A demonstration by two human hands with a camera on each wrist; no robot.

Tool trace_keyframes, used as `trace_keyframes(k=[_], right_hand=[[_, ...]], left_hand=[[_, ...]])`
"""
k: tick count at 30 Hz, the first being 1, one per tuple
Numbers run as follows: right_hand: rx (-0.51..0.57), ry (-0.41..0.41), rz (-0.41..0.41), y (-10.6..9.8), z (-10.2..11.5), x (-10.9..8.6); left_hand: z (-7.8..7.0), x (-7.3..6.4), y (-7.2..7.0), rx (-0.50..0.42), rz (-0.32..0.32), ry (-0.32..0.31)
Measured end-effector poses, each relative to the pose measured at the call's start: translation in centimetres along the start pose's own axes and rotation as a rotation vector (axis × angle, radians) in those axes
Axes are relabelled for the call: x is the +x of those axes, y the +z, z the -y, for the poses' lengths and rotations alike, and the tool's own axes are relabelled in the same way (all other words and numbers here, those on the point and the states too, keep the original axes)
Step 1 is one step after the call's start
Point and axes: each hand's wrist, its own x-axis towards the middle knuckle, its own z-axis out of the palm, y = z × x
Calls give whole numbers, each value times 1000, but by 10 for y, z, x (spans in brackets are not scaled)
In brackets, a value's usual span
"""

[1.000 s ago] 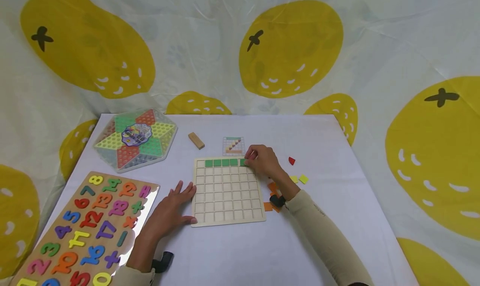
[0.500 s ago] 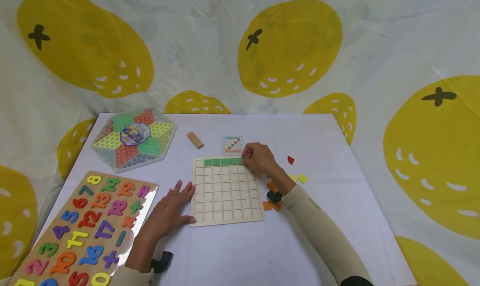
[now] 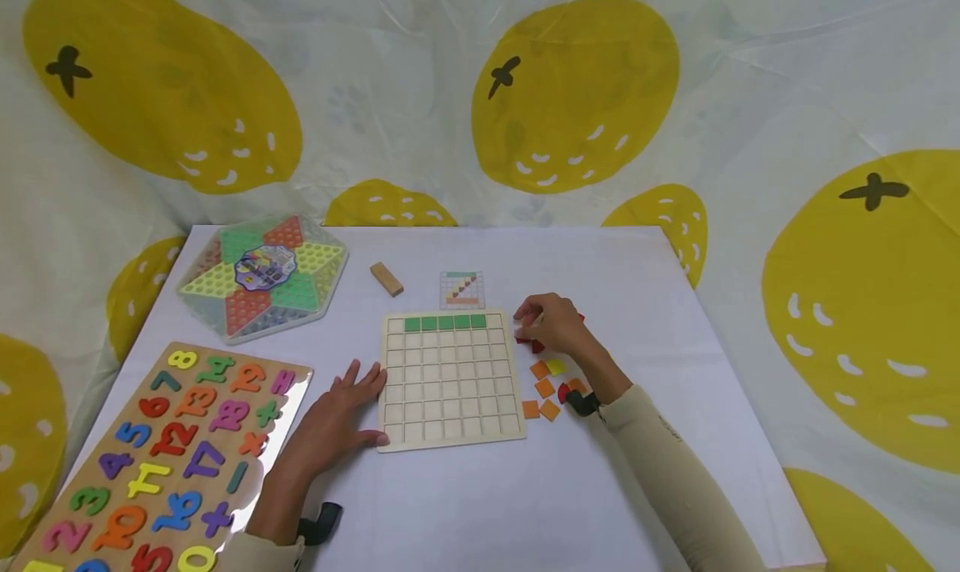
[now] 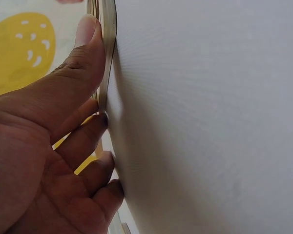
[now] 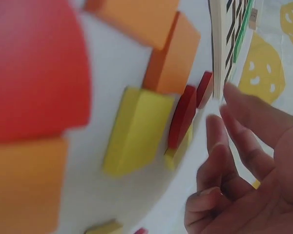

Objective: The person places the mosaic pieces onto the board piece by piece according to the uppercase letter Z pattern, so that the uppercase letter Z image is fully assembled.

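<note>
A wooden grid board (image 3: 450,388) lies mid-table, with several green square tiles (image 3: 446,323) side by side in its far row. My left hand (image 3: 337,413) rests at the board's left edge, fingers spread and thumb at the near corner; the left wrist view shows the thumb (image 4: 88,44) against the edge. Just off the board's far right corner is my right hand (image 3: 558,323), over red pieces (image 3: 537,347). In the right wrist view its fingers bend loosely with nothing between them, near a red piece (image 5: 183,114) and a yellow tile (image 5: 141,131).
Orange tiles (image 3: 544,387) lie scattered right of the board. Behind it sits a small pattern card (image 3: 462,290), with a wooden block (image 3: 387,279) to its left. A star-patterned hexagonal game board (image 3: 262,276) and a number puzzle (image 3: 165,455) take up the left side.
My right hand has left the last green tile, now flush in the far row, and moved right, off the board to the loose pieces. The left hand stays at the board's edge.
</note>
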Motion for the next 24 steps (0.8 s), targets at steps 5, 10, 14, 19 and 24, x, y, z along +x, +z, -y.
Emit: trace_keyframes(k=[5, 10, 14, 19, 24], right_hand=[[-35, 4, 59, -1, -5, -5], [-60, -28, 57, 2, -7, -5], [-26, -41, 42, 2, -5, -6], [35, -45, 26, 0, 0, -9], [53, -102, 12, 4, 7, -9]], left_hand=[[1, 0, 1, -5, -3, -5], [1, 0, 3, 1, -1, -5], [0, 0, 4, 3, 2, -13], [-1, 1, 3, -1, -1, -10], [0, 1, 3, 8, 0, -8]])
